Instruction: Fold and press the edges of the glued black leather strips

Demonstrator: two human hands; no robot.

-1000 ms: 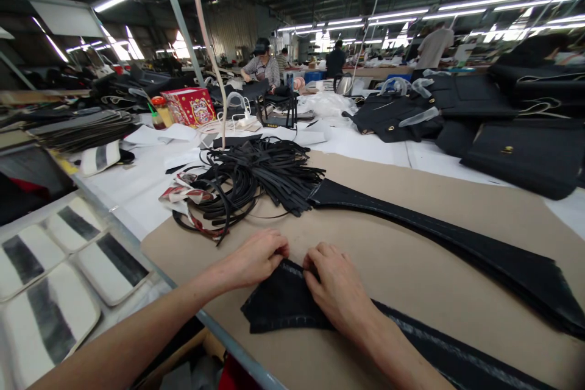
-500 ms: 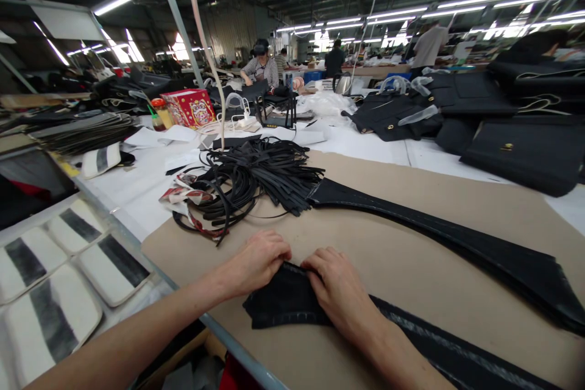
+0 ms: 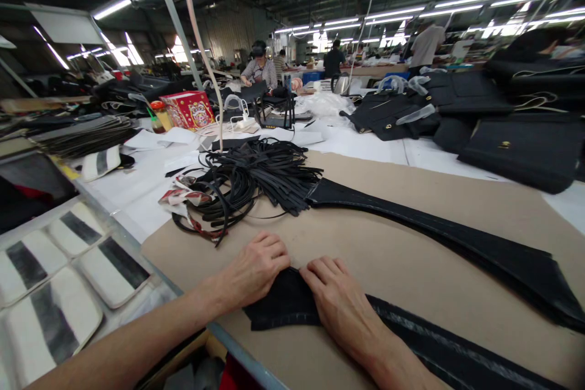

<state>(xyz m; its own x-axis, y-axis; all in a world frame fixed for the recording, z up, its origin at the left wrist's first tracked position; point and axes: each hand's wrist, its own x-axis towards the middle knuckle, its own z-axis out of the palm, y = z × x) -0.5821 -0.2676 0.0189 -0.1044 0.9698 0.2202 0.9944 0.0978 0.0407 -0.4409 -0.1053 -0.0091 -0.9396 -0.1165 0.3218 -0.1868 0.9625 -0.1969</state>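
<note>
The table top (image 3: 146,201) is white. On it lie a brown sheet (image 3: 397,265), a red box (image 3: 187,109) and black bags (image 3: 523,149).

In front of the straps (image 3: 274,173), bare board (image 3: 365,250) leaves a hand passage rightward; nearer the person, the left hand (image 3: 260,265), right hand (image 3: 336,295) and near panel (image 3: 286,308) block it. Right of the straps, reaching up to them, the far panel (image 3: 425,223) bars the way. Behind the straps' left part hangs a cord (image 3: 220,116); behind and well right, bags (image 3: 525,155) crowd.
</note>
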